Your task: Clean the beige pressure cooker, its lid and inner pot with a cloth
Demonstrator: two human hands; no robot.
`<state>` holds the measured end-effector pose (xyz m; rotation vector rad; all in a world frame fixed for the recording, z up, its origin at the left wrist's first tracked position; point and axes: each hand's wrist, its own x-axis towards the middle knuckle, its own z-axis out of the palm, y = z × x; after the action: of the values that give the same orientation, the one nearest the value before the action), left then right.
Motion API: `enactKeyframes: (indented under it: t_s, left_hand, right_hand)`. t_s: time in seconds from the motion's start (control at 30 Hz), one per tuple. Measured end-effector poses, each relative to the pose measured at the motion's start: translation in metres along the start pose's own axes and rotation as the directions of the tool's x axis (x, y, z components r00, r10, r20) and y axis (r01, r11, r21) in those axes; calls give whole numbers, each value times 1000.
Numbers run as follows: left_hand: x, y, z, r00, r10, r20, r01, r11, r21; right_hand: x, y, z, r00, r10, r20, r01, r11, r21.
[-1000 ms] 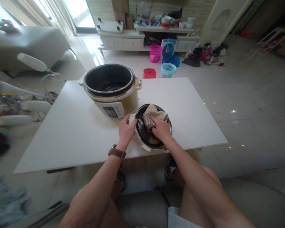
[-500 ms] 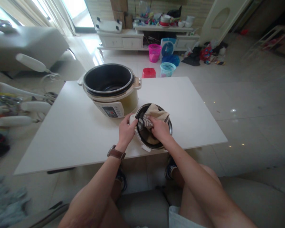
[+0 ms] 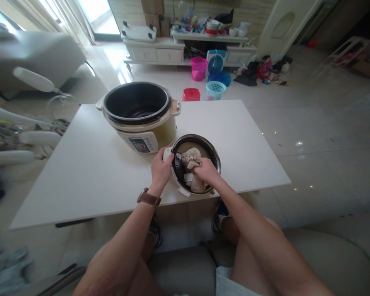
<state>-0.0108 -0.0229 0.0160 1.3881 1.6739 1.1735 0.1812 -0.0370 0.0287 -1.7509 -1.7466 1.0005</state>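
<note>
An upturned pressure cooker lid (image 3: 217,158) lies on the white table (image 3: 101,181) near its front edge, with its dark inner side facing up. My left hand (image 3: 162,169) grips the lid by the pale handle on its left rim. Inside the lid, my right hand (image 3: 207,172) is closed on a bunched beige cloth (image 3: 193,158) with a patterned part and a white tag. The cloth touches the lid's inner surface. Behind the lid stands the electric pressure cooker (image 3: 142,137), open at the top, its dark inside showing and its control panel facing me.
Beyond the table are a red stool or bin (image 3: 191,94), a light blue basket (image 3: 216,89) and a pink basket (image 3: 199,68) on the floor. A cluttered white cabinet (image 3: 169,54) stands at the back. White-handled items (image 3: 33,79) are blurred at the left.
My right hand has drawn the cloth down and bunched it lower in the lid, uncovering the lid's far inner part. My left hand keeps its hold on the handle.
</note>
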Motion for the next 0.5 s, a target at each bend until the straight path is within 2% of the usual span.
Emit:
enactKeyframes:
  t_s: [0.07, 0.13, 0.2, 0.27, 0.3, 0.37, 0.43, 0.5]
  left_hand:
    - [0, 1, 0, 1000, -1, 1, 1, 1000, 5]
    - [0, 2, 0, 1000, -4, 4, 4, 1000, 5]
    - [-1, 2, 0, 1000, -8, 6, 8, 1000, 3]
    - [-2, 2, 0, 1000, -12, 7, 12, 1000, 1]
    - [-2, 1, 0, 1000, -12, 8, 12, 1000, 0]
    - [-2, 0, -1, 1000, -10, 10, 10, 1000, -6]
    - [-1, -1, -1, 1000, -7, 9, 7, 1000, -14]
    - [1, -2, -1, 1000, -7, -2, 7, 1000, -20]
  right_hand:
    - [5, 4, 0, 998, 27, -59, -15, 980, 197]
    - [7, 7, -3, 984, 27, -176, 26, 956, 292]
    - [5, 7, -10, 953, -10, -304, 85, 968, 234]
    - [-1, 5, -14, 932, -74, -354, 102, 993, 60]
    - [-4, 4, -14, 935, -113, -337, 105, 994, -40]
    - [-8, 3, -10, 954, -204, -221, 159, 966, -204]
    - [-10, 3, 0, 952, -301, -55, 274, 920, -279]
    - [-9, 3, 10, 928, -365, 71, 369, 882, -292]
